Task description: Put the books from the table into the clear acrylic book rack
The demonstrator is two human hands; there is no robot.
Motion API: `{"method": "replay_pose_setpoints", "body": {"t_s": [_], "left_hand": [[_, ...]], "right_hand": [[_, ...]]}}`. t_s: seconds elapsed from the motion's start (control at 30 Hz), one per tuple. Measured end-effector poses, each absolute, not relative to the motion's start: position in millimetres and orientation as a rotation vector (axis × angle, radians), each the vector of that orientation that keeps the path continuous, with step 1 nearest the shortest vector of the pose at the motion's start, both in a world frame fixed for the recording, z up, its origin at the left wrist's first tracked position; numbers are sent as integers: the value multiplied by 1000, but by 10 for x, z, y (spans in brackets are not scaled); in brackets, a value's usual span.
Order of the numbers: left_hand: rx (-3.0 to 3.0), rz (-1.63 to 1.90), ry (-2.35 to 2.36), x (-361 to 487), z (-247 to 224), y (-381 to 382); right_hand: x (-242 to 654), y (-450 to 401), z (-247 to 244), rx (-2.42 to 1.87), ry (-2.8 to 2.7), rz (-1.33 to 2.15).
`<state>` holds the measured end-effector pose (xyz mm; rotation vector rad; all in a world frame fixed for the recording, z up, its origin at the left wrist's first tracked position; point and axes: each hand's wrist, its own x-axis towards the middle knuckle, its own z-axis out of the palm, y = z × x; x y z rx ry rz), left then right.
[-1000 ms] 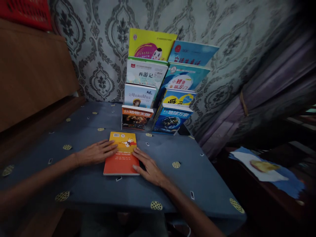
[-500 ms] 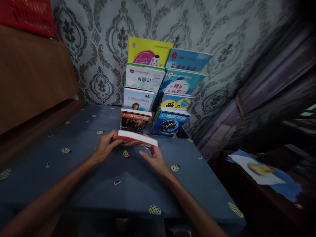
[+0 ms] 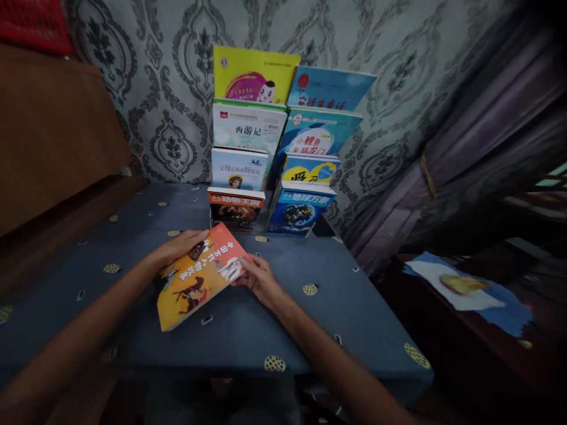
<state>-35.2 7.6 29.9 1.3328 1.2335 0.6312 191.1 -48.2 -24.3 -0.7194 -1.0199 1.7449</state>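
An orange and yellow book (image 3: pixel 201 280) with Chinese lettering and a horse rider on its cover is held tilted above the table. My left hand (image 3: pixel 183 245) grips its upper left edge, with some fingers hidden by the book. The fingers of my right hand (image 3: pixel 257 276) pinch its right edge near the upper corner. Just beyond stands a tiered row of books, among them a dark animal book (image 3: pixel 236 209) at front left and a blue book with a globe (image 3: pixel 300 211) at front right.
The table (image 3: pixel 146 336) wears a grey-blue patterned cloth. Behind the books rises a patterned wall (image 3: pixel 172 136). A brown wooden cabinet (image 3: pixel 57 136) borders the left side, with a red basket (image 3: pixel 33 26) on top. A purple curtain (image 3: pixel 398 195) hangs at right.
The book has turned from edge-on to show its front cover and has come lower and to the left. Both hands have shifted with it. The view has also moved slightly.
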Motion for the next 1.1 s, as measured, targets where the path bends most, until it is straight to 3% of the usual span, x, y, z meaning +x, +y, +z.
{"method": "replay_pose_setpoints", "body": {"t_s": [0.23, 0.37, 0.6, 1.1], "left_hand": [[2291, 595, 1646, -301, 94, 21], [2568, 416, 1463, -4, 198, -314], [2732, 98, 1685, 394, 125, -574], [2859, 107, 1738, 491, 105, -637]], "right_hand": [[1909, -345, -421, -894, -836, 1922], [1983, -338, -359, -884, -800, 2053], [2110, -353, -323, -803, -766, 2228], [2198, -256, -395, -969, -743, 2000]]}}
